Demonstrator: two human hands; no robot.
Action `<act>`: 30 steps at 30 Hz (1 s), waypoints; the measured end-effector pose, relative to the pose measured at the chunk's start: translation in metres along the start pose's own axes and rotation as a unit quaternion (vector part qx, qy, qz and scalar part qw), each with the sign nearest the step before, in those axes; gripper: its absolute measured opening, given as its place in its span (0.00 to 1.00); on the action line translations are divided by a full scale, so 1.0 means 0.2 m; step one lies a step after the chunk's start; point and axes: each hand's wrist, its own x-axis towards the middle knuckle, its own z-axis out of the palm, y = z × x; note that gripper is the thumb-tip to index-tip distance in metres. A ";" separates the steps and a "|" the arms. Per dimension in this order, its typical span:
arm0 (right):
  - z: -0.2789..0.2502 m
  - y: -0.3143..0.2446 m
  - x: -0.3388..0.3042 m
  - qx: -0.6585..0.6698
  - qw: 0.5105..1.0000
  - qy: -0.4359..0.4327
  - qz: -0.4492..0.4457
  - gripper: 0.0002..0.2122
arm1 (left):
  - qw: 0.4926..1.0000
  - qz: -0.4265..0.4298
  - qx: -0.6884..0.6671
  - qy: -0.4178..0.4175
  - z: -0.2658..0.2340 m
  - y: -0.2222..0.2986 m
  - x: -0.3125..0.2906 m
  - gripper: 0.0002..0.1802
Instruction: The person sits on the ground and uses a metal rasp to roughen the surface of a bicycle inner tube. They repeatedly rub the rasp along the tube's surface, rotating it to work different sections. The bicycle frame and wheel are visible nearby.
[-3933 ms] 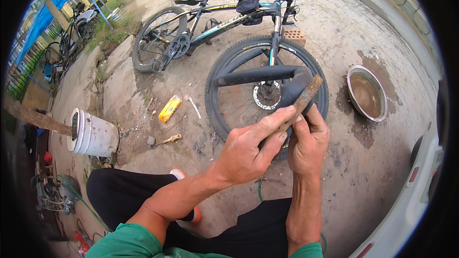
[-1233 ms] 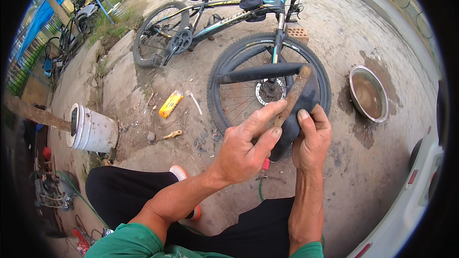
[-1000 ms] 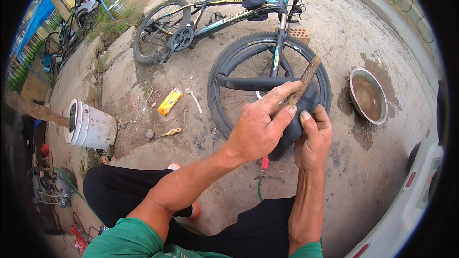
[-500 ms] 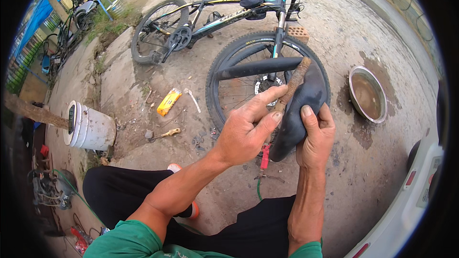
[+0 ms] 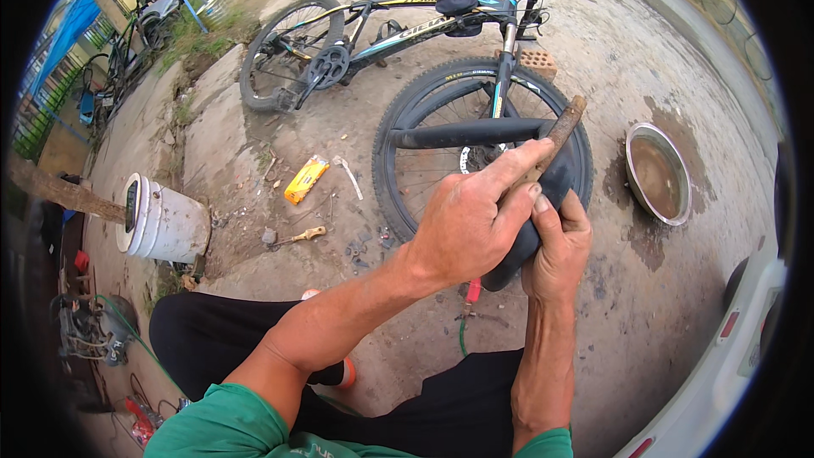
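Note:
My left hand [image 5: 471, 225] grips a rough brown stick [image 5: 566, 123], its forefinger stretched along it. The stick slants up and to the right, lying over a black inner tube [image 5: 513, 265]. Pinched between thumb and fingers, a bulging part of the tube sits in my right hand [image 5: 561, 246]. Another stretch of it runs across the front wheel [image 5: 384, 170] of a bicycle [image 5: 394, 38], which lies beyond my hands. The stick's lower end is hidden by my left hand, so I cannot tell whether it presses on the rubber.
A metal basin [image 5: 633, 176] of murky water stands at right, near a white vehicle [image 5: 716, 373]. At left are a white bucket [image 5: 174, 225], a yellow box [image 5: 306, 180] and a wooden-handled tool [image 5: 310, 233]. Below the tube lies a red fitting [image 5: 473, 291] by a green hose.
My left hand and the stick have slid up and to the right along the tube. My right hand keeps its hold; the whole view has shifted slightly.

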 end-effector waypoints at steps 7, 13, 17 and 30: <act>-0.02 -0.01 0.01 0.033 0.999 0.008 0.000 0.16 | 0.999 -0.025 -0.021 -0.011 -0.03 0.06 -0.20 0.27; -0.02 0.02 -0.01 -0.009 1.000 0.004 0.019 0.15 | 0.998 -0.056 -0.034 0.003 0.02 0.03 0.05 0.25; -0.01 -0.03 0.00 0.031 0.999 0.014 0.005 0.14 | 0.999 -0.038 -0.020 0.009 -0.01 0.07 -0.05 0.25; -0.01 -0.01 -0.01 0.024 1.000 0.011 -0.001 0.14 | 0.999 -0.042 -0.009 0.004 -0.01 0.10 -0.13 0.25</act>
